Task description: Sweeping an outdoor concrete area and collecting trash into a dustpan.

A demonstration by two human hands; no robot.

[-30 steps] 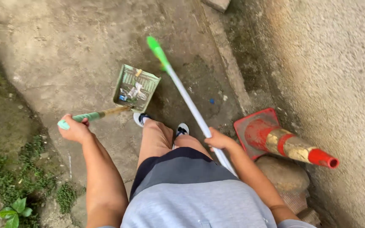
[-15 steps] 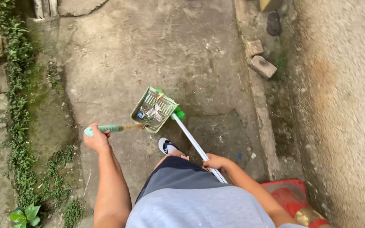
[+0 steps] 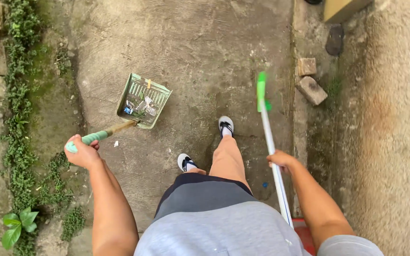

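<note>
Two tools are in my hands as I stand on the concrete path. My left hand has its fingers clamped around the green grip at the end of the dustpan handle, and the dustpan itself hangs out ahead of me, low over the concrete, tilted back so its load stays in. Inside I can see bits of litter and a few leaves. My right hand has its fingers closed on the white pole of the broom, partway along, with its green end pointing forward.

I judge the dustpan to be light but awkward: its weight sits far out at the end of a long, stiff handle, so holding it at the very end gives me little control over the tilt, and a grip nearer the pan would steady it. The litter looks loose and light, likely to spill if the pan tips forward. The broom pole looks smooth and rigid, easy to slide through the palm.

My feet in sandals are between the two tools. Two loose bricks lie near the wall to my right, and weeds line the left edge.
</note>
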